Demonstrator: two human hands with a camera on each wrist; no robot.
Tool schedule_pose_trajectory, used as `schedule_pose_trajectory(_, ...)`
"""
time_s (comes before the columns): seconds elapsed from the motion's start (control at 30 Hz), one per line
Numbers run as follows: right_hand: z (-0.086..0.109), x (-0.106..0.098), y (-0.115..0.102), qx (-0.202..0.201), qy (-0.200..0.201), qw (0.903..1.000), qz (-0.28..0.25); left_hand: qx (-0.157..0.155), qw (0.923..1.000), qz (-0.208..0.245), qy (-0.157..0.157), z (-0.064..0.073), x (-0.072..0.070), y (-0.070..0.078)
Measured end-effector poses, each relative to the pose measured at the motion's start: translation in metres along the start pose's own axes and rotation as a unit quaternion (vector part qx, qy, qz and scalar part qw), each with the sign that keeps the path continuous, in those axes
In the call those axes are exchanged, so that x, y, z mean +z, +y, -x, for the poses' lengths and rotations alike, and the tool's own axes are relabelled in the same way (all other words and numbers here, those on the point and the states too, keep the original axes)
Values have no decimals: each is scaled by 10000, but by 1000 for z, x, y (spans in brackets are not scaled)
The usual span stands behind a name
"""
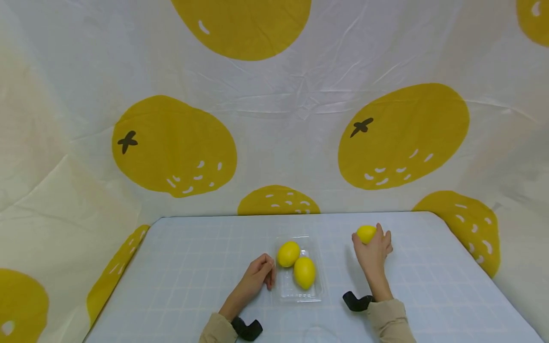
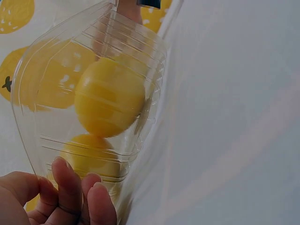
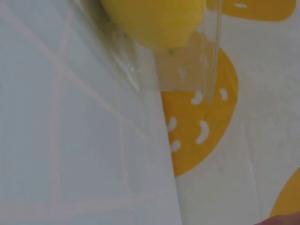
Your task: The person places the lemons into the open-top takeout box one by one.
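Observation:
A clear plastic tray (image 1: 286, 289) stands on the table with two yellow lemons in it, one lemon (image 1: 289, 254) farther back and the other (image 1: 304, 273) nearer the front. My left hand (image 1: 259, 272) is at the tray's left side; in the left wrist view its thumb and fingers (image 2: 68, 187) pinch the tray's rim. Over the table's back right part, my right hand (image 1: 372, 247) holds a third lemon (image 1: 366, 234) between thumb and fingers, apart from the tray. Only a sliver of that hand shows in the right wrist view, where a lemon (image 3: 154, 23) appears behind the tray's wall.
A pale checked cloth covers the table (image 1: 193, 267). Behind and beside it hangs a white curtain (image 1: 279, 143) printed with big yellow fruit. A black strap piece (image 1: 247, 329) sits at the left wrist, another (image 1: 357, 302) at the right. A faint clear round outline (image 1: 319, 328) lies near the front.

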State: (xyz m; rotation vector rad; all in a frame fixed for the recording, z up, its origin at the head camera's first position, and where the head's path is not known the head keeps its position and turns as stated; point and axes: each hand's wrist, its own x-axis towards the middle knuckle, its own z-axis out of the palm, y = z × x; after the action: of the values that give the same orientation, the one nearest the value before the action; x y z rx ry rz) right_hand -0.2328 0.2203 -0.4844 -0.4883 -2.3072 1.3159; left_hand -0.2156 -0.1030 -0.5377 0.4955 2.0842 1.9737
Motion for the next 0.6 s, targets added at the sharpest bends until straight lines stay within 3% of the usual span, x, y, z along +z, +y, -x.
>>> schedule_pose_trajectory(0.17,-5,2,10,21,-191,9998,53,6,10000,28,-12,-1,0,-1)
schedule_pose_trajectory(0.6,-26,1,21,-383,-198,9983,391,38,10000,87,1,-1,0,-2)
